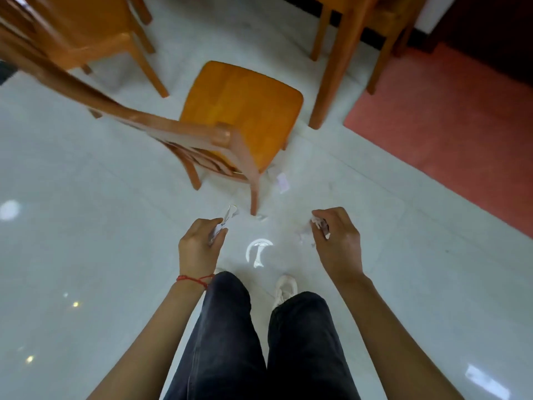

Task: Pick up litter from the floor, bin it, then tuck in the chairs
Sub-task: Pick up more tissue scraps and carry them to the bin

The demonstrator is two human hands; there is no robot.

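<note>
The white tiled floor (86, 197) fills most of the view, with a red floor section (450, 125) at far right. Three wooden chairs show: one chair (242, 111) in the middle with its orange seat facing up and its back toward the person, a second chair (86, 30) at far left, and a third (383, 21) at far right, partly cut off. A thick desk leg (334, 67) stands just right of the middle chair.

The person's two legs in dark trousers (227, 342) reach up from the near edge, with one white shoe (285, 288) showing.

The left hand (199, 249), a red string (194, 280) on its wrist, has its fingers clamped on a long paper scrap (226, 219) whose long axis points far and slightly right. The right hand (339, 241) has its fingers curled round a crumpled paper wad (320, 225).

Two loose pieces lie on the floor: a pale slip (282, 181) just right of the middle chair's near leg, and a small bit (262, 217) at that leg's foot.
</note>
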